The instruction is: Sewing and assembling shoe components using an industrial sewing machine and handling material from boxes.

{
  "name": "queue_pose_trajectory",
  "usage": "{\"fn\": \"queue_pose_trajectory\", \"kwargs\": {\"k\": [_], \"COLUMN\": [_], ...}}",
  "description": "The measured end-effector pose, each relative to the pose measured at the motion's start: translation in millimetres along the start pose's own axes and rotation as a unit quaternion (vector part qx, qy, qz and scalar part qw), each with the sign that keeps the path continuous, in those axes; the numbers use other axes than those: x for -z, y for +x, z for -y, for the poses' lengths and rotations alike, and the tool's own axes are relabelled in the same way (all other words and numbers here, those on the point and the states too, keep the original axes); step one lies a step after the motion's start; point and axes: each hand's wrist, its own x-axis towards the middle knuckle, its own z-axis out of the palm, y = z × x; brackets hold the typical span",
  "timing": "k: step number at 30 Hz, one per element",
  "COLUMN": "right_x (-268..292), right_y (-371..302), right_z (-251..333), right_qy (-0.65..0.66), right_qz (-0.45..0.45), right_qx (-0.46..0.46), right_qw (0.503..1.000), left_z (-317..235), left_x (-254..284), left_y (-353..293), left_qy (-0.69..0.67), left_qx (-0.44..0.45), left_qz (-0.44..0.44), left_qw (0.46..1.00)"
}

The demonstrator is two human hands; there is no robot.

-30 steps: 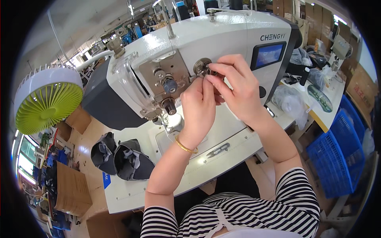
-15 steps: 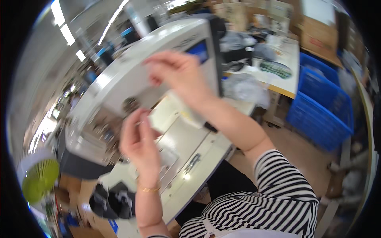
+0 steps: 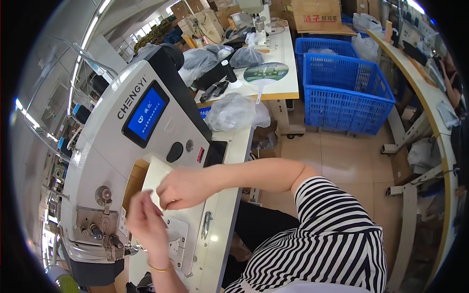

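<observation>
My left hand [image 3: 147, 225], with a thin gold bracelet at the wrist, is held over the bed of a large white sewing machine [image 3: 93, 171]. Its fingers are drawn together and slightly blurred. Close beside it, to the right, my right hand [image 3: 183, 188] is closed, its fingers curled in a pinch. What either hand grips is too small or hidden to make out. Behind the hands stands a cream-coloured panel [image 3: 155, 172] next to a brown cardboard piece [image 3: 137, 178]. The needle area, near the tension knobs [image 3: 95, 232], lies left of my left hand.
A lit blue screen [image 3: 145, 113] sits on the machine's arm. Beyond it, a white table [image 3: 286, 83] carries plastic bags [image 3: 198, 63], a thread cone [image 3: 228, 71] and a green hand fan [image 3: 266, 73]. Blue crates [image 3: 342, 97] stand on the floor to the right, near another long table [image 3: 425, 93].
The view has swung rightward and steadied, bringing the screen and crates further in. My right hand has come down beside my left; the two are closer together.
</observation>
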Motion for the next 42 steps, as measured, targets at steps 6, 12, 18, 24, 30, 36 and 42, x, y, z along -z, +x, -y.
{"fn": "queue_pose_trajectory", "kwargs": {"k": [6,12,18,24,30,36,42], "right_x": [27,-16,-25,-26,-13,-47,-26], "right_y": [44,81,85,102,111,100,85], "right_z": [27,9,14,25,9,6,-15], "right_qy": [0.473,-0.146,-0.191,-0.186,-0.242,-0.21,-0.206], "right_qz": [-0.232,-0.371,-0.265,-0.261,-0.33,-0.31,-0.376], "right_qx": [-0.18,0.086,0.056,0.104,0.212,0.223,0.147], "right_qw": [0.831,0.913,0.944,0.942,0.887,0.9,0.891], "left_z": [15,37,42,46,44,46,23], "left_x": [-10,0,7,20,18,30,33], "left_y": [-30,-47,-54,-69,-70,-52,-11], "left_qy": [0.027,0.057,0.069,0.073,0.062,0.009,-0.239], "left_qx": [0.014,-0.023,-0.069,-0.042,-0.058,0.017,0.11], "left_qz": [-0.021,-0.015,-0.015,-0.008,-0.019,-0.077,-0.113], "left_qw": [0.999,0.998,0.995,0.996,0.996,0.997,0.958]}}
